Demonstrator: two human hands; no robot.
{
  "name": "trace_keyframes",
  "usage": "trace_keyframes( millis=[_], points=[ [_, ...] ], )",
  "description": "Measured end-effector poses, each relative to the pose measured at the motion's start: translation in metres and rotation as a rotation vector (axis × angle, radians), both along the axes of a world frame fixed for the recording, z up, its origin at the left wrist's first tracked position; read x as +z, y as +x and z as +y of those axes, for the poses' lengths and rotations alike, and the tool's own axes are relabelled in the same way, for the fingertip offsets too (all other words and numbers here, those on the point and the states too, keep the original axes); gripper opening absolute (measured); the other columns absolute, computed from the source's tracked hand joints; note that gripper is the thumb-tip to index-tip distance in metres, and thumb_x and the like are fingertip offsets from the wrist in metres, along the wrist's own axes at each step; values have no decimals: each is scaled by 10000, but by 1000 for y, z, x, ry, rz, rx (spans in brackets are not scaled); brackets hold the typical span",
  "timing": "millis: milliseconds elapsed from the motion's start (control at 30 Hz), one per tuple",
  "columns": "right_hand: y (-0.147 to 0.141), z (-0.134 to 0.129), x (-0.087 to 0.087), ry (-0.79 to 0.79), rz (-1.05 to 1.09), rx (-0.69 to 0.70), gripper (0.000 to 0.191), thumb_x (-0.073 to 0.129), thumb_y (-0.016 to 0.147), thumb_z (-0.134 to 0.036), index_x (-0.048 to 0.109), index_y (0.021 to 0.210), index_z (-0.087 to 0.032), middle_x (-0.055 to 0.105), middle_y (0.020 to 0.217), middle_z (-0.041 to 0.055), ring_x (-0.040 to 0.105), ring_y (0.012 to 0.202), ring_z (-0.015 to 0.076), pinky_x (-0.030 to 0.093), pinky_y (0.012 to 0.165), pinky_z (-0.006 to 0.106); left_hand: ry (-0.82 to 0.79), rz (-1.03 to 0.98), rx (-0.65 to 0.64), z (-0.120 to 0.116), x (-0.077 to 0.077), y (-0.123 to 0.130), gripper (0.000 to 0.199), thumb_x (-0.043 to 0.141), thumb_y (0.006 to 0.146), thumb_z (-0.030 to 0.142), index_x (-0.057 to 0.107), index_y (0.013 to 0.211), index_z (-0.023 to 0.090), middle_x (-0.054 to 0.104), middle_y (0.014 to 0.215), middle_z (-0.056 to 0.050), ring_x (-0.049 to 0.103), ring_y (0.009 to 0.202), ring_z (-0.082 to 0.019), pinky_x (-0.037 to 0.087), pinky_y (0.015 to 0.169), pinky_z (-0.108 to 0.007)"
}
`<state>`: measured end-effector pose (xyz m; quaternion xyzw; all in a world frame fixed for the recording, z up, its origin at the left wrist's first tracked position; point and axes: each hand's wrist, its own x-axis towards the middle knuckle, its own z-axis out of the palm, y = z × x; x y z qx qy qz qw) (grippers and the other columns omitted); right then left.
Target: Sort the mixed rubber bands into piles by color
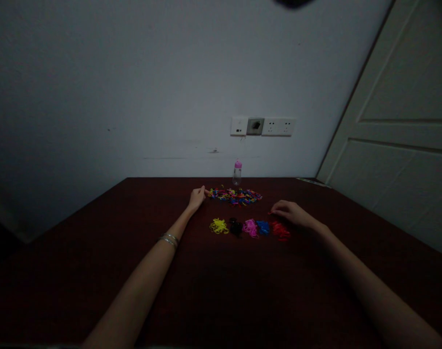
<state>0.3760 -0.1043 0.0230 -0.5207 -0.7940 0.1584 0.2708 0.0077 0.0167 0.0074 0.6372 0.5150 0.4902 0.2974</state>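
Note:
A mixed heap of small coloured rubber bands (237, 196) spreads across the far part of the table. My left hand (197, 198) is at the heap's left end, its fingers curled and the fingertips at the edge of the bands; whatever they pinch is too small to make out. Nearer to me lies a row of sorted piles: yellow bands (219, 226), black bands (235, 227), pink bands (250, 228), blue bands (263, 227) and red bands (280, 230). Just beyond the red pile, my right hand (291, 213) is closed, with a red rubber band (269, 213) at its fingertips.
Behind the heap stands a small clear bottle with a pink top (237, 173). The dark red table (221, 281) meets a pale wall carrying sockets (278, 127). On the right is a panelled door (399, 111), with a thin strip (313, 182) at the table's far right edge.

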Motion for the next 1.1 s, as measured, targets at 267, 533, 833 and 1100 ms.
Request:
trace_keyframes(
  millis=[267, 533, 833, 1100],
  points=[
    [4, -10, 4, -128, 16, 61, 323, 562, 737, -488, 693, 772, -195, 667, 899, 74, 601, 849, 204, 449, 818, 336, 2, -22, -20, -2, 2, -1, 440, 367, 827, 407, 645, 684, 97, 399, 392, 38, 371, 390, -89, 300, 474, -213],
    [17, -6, -3, -170, 19, -86, 309, 582, 705, -427, 707, 849, -184, 690, 953, 80, 615, 891, 229, 450, 841, 343, 42, 118, -29, 1, -1, 0, 339, 473, 751, 360, 683, 714, 96, 492, 460, 20, 424, 456, -95, 306, 484, -205],
    [19, -4, -8, -170, 64, -152, 312, 556, 716, -423, 702, 844, -179, 691, 953, 82, 616, 901, 230, 449, 859, 355, 170, 771, -427, -30, 27, 42, 247, 549, 710, 263, 708, 874, 168, 662, 724, -26, 570, 663, -141, 409, 640, -221],
    [22, -1, -16, -121, 61, -137, 274, 571, 718, -394, 709, 837, -188, 675, 953, 81, 607, 903, 226, 452, 866, 372, 259, 1031, -402, -44, 25, 60, 220, 525, 739, 223, 679, 897, 225, 673, 908, -59, 603, 871, -207, 440, 763, -275]
  ],
)
